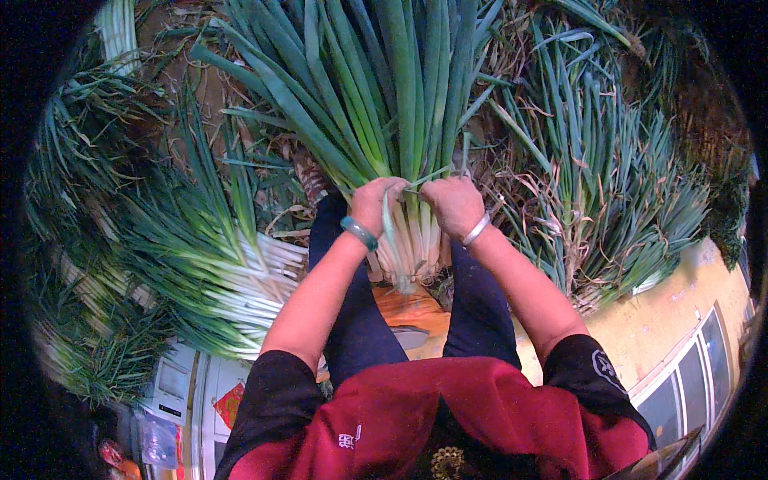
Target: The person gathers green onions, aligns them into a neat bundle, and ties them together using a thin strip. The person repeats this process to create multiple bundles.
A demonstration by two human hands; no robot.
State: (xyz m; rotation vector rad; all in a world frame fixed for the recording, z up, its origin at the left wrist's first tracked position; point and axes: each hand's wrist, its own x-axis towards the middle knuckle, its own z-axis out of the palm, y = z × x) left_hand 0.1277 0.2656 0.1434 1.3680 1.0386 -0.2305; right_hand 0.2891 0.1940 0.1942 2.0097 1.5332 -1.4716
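A large bunch of long green onions lies before me, leaves pointing away and white root ends between my knees. My left hand, with a green bangle at the wrist, pinches one end of a narrow green strip at the bunch's neck. Opposite it, my right hand, wearing a silver bracelet, grips the strip's other side. The strip crosses the front of the stalks between both fists, and a pale flat leaf hangs below my left hand. The back of the bunch is hidden.
A pile of white-stemmed green onions lies at the left. More onions with dry, browned leaves are heaped at the right. Further bundles lie at the far left. An orange cloth is between my legs. A yellow wall with windows stands lower right.
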